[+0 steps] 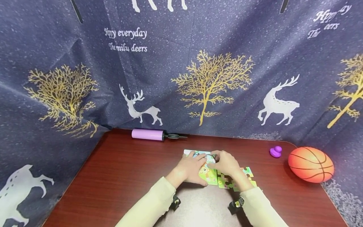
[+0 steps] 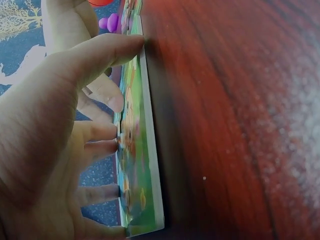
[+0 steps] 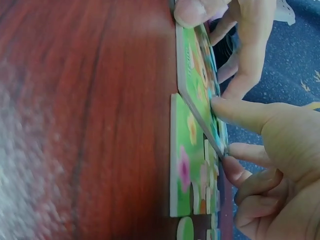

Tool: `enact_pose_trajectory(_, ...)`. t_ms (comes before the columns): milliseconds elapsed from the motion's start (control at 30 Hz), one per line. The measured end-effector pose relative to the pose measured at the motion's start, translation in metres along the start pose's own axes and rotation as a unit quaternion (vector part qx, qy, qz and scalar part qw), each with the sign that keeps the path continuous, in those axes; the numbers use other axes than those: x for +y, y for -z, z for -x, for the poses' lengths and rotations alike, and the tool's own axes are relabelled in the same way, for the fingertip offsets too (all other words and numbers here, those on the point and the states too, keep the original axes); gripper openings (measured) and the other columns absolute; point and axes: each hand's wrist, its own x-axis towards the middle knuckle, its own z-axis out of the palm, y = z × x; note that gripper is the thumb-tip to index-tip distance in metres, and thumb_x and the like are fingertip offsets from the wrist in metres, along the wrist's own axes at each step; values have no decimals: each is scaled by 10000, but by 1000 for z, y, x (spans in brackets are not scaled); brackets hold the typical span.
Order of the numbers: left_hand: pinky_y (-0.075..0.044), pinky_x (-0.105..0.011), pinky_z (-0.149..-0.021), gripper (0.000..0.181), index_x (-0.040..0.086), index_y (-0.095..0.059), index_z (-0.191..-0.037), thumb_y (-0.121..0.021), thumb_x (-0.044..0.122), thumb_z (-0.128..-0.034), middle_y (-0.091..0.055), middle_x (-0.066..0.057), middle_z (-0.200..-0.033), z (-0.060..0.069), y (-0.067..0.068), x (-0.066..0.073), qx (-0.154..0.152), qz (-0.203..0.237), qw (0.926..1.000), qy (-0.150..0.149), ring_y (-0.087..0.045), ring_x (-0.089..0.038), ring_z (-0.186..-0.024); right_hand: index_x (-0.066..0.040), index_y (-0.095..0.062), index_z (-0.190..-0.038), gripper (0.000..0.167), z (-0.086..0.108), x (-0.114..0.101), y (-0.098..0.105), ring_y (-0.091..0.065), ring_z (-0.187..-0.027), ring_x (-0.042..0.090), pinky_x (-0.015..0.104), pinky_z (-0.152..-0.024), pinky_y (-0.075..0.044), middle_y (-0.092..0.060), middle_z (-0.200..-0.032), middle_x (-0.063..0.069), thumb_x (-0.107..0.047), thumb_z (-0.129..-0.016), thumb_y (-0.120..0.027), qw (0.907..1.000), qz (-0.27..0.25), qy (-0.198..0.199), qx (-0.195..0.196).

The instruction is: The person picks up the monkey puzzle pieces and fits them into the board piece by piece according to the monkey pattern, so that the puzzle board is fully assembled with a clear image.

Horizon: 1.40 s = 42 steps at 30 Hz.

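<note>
A thin jigsaw puzzle board [image 1: 210, 179] with a bright animal picture lies on the table between both hands. My left hand [image 1: 193, 168] rests on its left part with fingers spread; in the left wrist view the thumb touches the near edge and the fingertips meet the picture. At the right side, my right hand [image 1: 227, 162] pinches the board's edge, thumb on top and fingers at the rim. The right wrist view shows that side of the board [image 3: 196, 82] tilted up over joined green puzzle pieces [image 3: 185, 155]. Part of the picture is hidden under the hands.
More puzzle pieces [image 1: 247, 171] lie right of the board. A purple pump [image 1: 148, 134] lies at the back left. A purple rubber duck [image 1: 275, 151] and an orange basketball [image 1: 311, 164] sit at the right. A patterned cloth [image 1: 175, 72] hangs behind the table [image 1: 113, 176].
</note>
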Motion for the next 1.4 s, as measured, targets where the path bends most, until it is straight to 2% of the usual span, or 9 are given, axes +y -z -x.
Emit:
enact_pose_trajectory(233, -399, -626, -1089, 1065, 268, -416, -1607, -679, 832, -744, -334, 91, -1666, -1, 0, 0, -52, -41, 10000, -31, -335, -341, -1487, -49, -672, -1322, 559, -4, 9, 3, -575, -719, 167, 357, -645, -493, -656, -942, 16, -232, -835, -875, 9993, -328, 32, -163)
enact_pose_trajectory(433, -379, -638, -1104, 1077, 263, -390, -1622, -662, 839, -753, -318, 84, -1675, -2, -3, -1, -81, -16, 10000, -37, -316, -346, -1499, -47, -694, -1236, 429, -6, 8, 6, -611, -805, 180, 398, -728, -526, -669, -954, 38, -158, -855, -859, 9991, -391, 39, -154)
enact_pose_trajectory(800, -384, -618, -1113, 1094, 190, -420, -1606, -701, 811, -751, -377, 53, -1641, 4, -5, -7, 107, 309, 9993, -161, -335, -322, -1499, -64, -688, -1213, 361, -6, 7, 5, -611, -793, 175, 408, -726, -527, -667, -956, 32, -165, -896, -826, 9995, -233, -77, -203)
enact_pose_trajectory(1133, -381, -650, -1099, 1073, 178, -440, -1593, -712, 791, -756, -369, 47, -1649, 6, -2, -5, 117, 352, 9991, -186, -343, -354, -1488, -108, -690, -1233, 373, -7, 12, 3, -592, -763, 160, 393, -705, -509, -658, -944, 2, -205, -899, -826, 9997, -116, -15, -229)
enact_pose_trajectory(1400, -378, -627, -1110, 1049, 203, -462, -1579, -722, 786, -746, -400, 46, -1628, 6, 0, -7, 194, 288, 9991, -232, -355, -336, -1478, -113, -687, -1246, 382, -6, 10, 6, -572, -758, 158, 382, -691, -492, -644, -936, -7, -195, -899, -825, 9996, -34, 101, -267)
